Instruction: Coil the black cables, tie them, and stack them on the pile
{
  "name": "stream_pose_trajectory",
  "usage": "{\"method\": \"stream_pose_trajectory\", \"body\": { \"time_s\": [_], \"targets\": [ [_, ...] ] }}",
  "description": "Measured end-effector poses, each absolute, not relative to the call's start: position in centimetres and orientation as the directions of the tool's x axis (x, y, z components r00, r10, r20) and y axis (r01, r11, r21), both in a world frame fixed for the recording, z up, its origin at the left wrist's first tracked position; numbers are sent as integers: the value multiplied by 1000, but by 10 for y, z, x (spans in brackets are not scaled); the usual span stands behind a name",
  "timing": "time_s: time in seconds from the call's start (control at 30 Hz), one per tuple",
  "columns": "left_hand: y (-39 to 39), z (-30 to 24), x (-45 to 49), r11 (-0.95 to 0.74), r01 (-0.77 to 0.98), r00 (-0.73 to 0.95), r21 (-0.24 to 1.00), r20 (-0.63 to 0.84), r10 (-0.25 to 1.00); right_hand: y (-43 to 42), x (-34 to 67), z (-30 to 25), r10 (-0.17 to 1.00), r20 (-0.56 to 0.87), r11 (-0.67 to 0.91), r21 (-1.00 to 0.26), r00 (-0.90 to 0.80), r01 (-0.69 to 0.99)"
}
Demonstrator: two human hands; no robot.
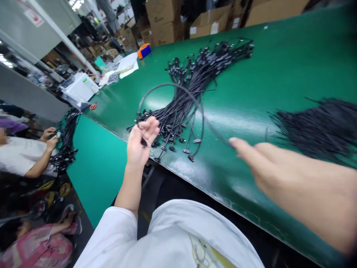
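Green table (292,63): is bearing a cable bundle (186,89)
Looped cable (164,85): is arching between both hands
Left hand (141,139): is pinching it near one end
Right hand (275,173): (blurred) is pinching it farther along

Head-worn view, looking forward, downward; close over green table (295,63)

Cardboard boxes (163,15) stand beyond a glossy green table (292,67), with bright ceiling lights (76,4) at upper left.
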State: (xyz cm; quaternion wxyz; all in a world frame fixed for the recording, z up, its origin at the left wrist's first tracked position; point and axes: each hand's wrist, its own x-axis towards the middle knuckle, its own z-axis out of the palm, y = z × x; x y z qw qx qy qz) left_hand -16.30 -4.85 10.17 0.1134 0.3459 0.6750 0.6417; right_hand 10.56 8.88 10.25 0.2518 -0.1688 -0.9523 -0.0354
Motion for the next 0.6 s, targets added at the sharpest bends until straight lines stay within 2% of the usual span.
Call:
{"method": "stream_pose_trajectory", "body": {
  "time_s": [0.07, 0.1, 0.17, 0.27, 0.37, 0.47, 0.6],
  "targets": [
    [-40, 87, -135, -58, 376, -544, 925, 271, 794, 77, 98, 109, 162, 477, 978, 36, -864, 203],
    [-38, 80, -122, -68, 394, -414, 917, 243, 877, 74, 94, 111, 140, 463, 985, 25, -875, 171],
    [-37, 70, -105, -43, 381, -179, 924, 120, 977, 79, 88, 112, 231, 419, 972, -53, -878, 231],
    [-34, 65, -102, 113, 99, -56, 989, -108, 993, 105, 96, 106, 375, 320, 926, -176, -870, 334],
    [-30, 68, -115, 249, -257, 41, 934, -247, 968, 132, 118, 93, 433, 263, 881, -327, -862, 343],
    [-29, 72, -127, 338, -437, 124, 833, -317, 940, 149, 137, 77, 507, 238, 822, -424, -828, 381],
    [-31, 73, -138, 286, -618, 33, 732, -339, 940, 154, 150, 60, 590, 204, 764, -454, -781, 459]
  ]
}}
